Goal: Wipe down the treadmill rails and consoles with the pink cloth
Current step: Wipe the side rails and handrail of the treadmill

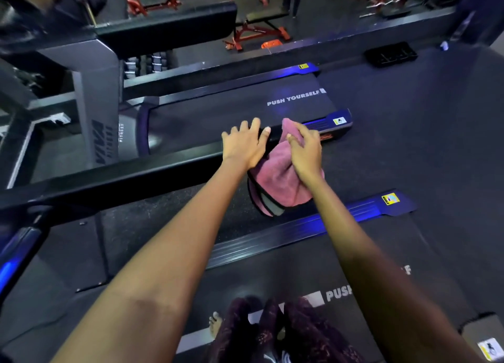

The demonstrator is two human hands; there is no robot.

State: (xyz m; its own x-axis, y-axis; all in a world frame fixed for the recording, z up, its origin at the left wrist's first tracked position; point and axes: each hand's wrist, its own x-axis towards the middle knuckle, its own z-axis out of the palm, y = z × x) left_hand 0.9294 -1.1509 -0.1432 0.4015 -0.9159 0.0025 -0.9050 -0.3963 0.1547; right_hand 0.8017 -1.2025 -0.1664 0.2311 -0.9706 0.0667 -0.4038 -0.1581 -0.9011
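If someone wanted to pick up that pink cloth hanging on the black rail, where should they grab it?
Probably at the top, from above: the pink cloth is draped over the end of the black rail, bunched there and hanging loose below. The right hand already pinches that bunched part, while the left hand rests flat on the rail.

rail (114, 182) bars left | belt (218, 114) beyond open | floor (422, 144) right open

Left hand (243, 144) on treadmill rail (109, 182), fingers over far edge. Cloth (275, 184) draped on rail end just right, under right hand (305, 151); grip apparently loose. Second treadmill's belt (231, 111) beyond rail.
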